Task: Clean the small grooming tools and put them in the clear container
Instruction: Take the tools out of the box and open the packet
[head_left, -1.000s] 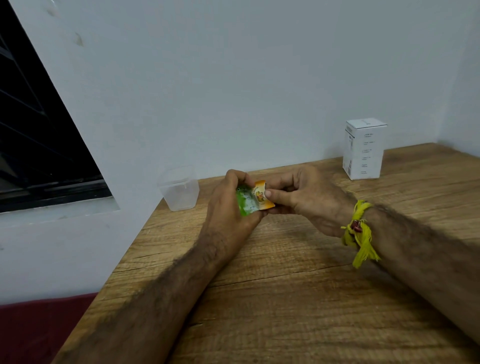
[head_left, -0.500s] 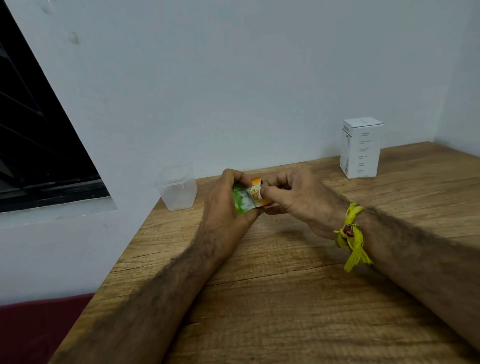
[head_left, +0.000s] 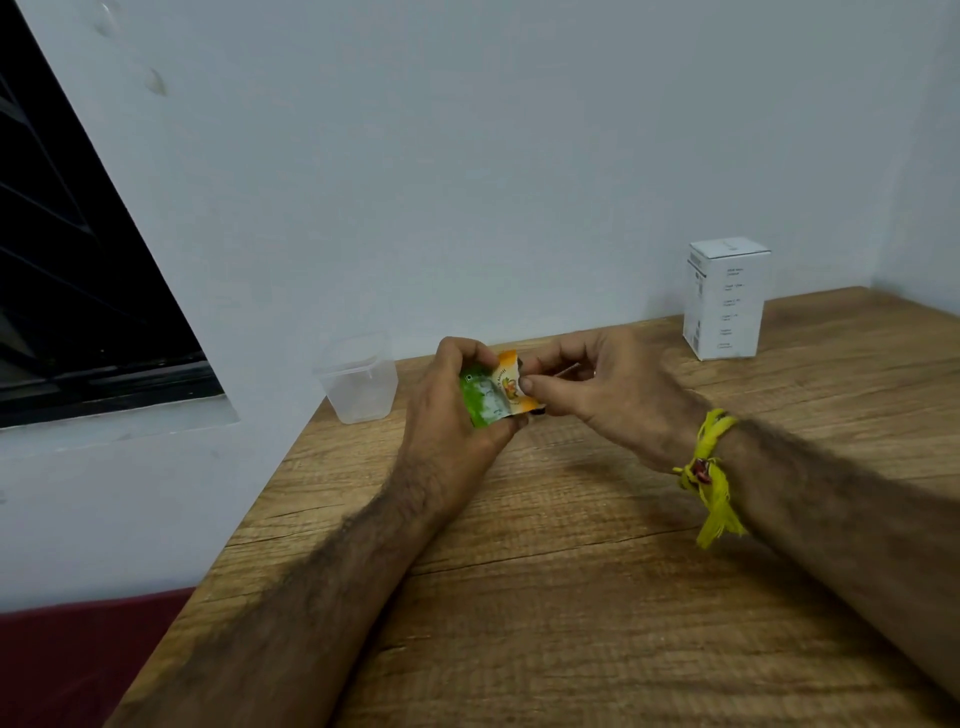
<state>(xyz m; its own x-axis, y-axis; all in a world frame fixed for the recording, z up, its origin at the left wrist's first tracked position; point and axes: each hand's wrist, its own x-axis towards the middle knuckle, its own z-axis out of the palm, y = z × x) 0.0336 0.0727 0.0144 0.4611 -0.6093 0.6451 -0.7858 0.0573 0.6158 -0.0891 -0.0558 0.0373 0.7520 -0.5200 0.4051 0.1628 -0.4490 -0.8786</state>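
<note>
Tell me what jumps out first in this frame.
Both hands meet mid-table on a green-and-orange sachet: the left hand grips it, the right hand pinches its orange edge. A clear container stands at the table's far left by the wall, a white box far right.

Both forearms are extended fwd over the table, hands brought together approx. at centre, held just above the surface. The left hand (head_left: 457, 400) is curled, thumb and fingers wrapped round a small green-and-orange sachet (head_left: 493, 392), back of hand turned toward the camera. The right hand (head_left: 597, 395) is set opposite, thumb and forefinger pinched on the sachet's orange edge, other fingers loosely bent behind; a yellow thread band (head_left: 709, 467) is tied round the right wrist, ends hanging down.
</note>
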